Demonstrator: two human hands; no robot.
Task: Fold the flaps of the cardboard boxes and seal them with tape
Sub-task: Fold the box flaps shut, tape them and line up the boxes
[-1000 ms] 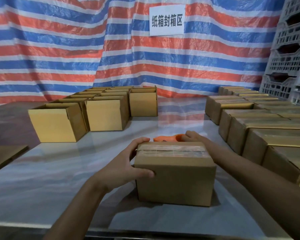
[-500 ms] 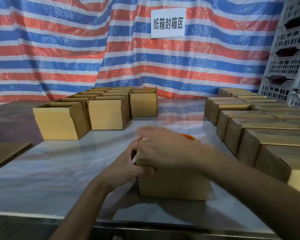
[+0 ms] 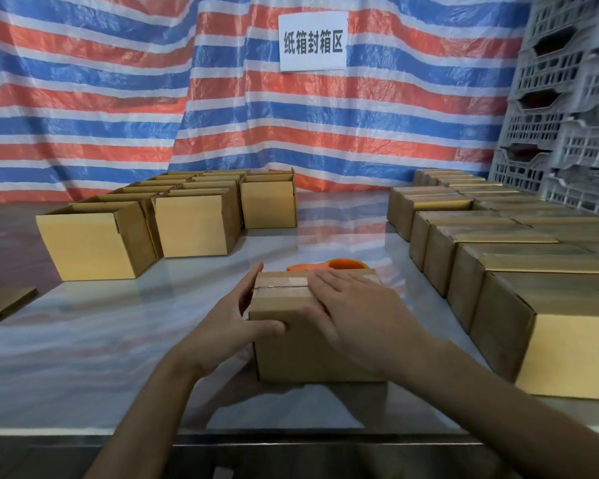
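Head-worn view, facing forward and down, close over table (image 3: 125,326)

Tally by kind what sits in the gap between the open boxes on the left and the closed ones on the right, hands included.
Taped box: 1
Orange tape dispenser, partly hidden behind that box: 1
Hands: 2, the left hand gripping the box's near left corner and the right hand flat on its top
Total: 4

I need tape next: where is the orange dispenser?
In the head view the orange dispenser lies on the table just behind the taped box under the right hand.
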